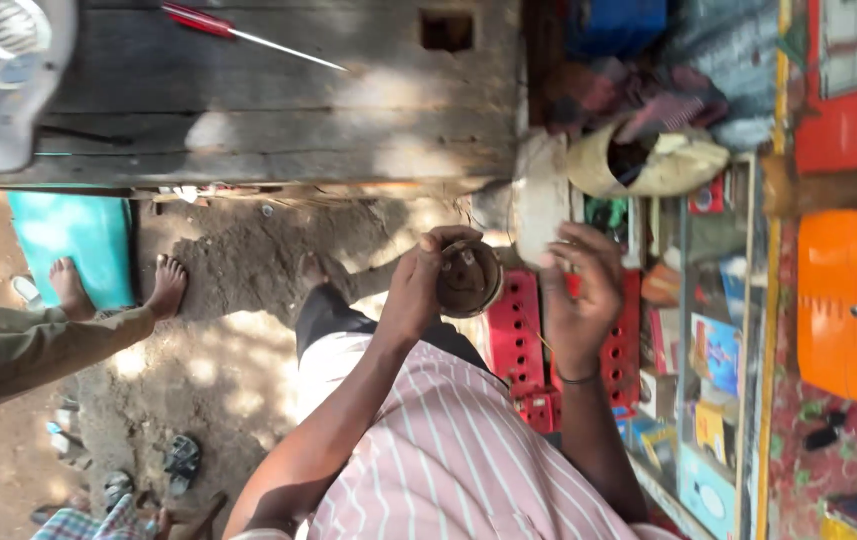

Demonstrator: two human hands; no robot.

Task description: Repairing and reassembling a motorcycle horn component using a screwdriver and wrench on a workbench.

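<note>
Left hand (418, 290): we see it wrapped round a round brown part (469, 279), gripping its rim, held in the air above the red crate (516, 345)
Right hand (580, 290): fingers curled and pinched just beside the round part; whether they hold anything we cannot tell
How far along: we judge the work mid-way; the round part is off the counter and in hand, and nothing shows it finished or set down
Counter (278, 110): grey wooden planks; a red-handled screwdriver (238, 30) lies near its far edge, a white fan housing (3, 80) at its left corner
Packages: small coloured boxes (713, 350), blue, yellow and orange, stand in the glass case (748, 300) to the right; an orange metal box (843, 300) beyond it
Nearby: another person's bare feet (163, 285) on the dirt floor, by a teal sheet (73, 235)
</note>
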